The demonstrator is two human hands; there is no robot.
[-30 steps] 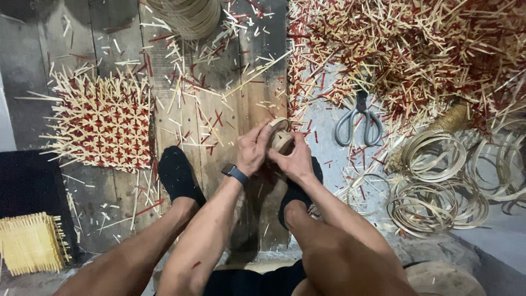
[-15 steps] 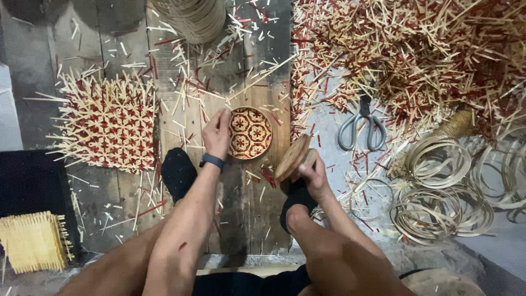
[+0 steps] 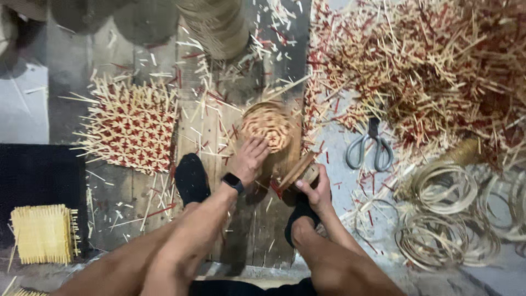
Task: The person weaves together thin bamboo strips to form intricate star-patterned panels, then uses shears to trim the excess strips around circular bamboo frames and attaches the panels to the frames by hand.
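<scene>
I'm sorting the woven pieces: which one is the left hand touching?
The small round woven disc on the wooden board, under the left hand's fingertips. The big square red-patterned mat and plain yellow mat lie untouched farther left.

Hidden and cut off

The left hand (image 3: 251, 160) covers the woven disc's (image 3: 268, 125) lower edge; the woven cylinder (image 3: 216, 22) runs off the top edge.

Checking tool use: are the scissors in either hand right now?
No, the scissors lie on the floor, apart from the right hand and the left hand.
</scene>
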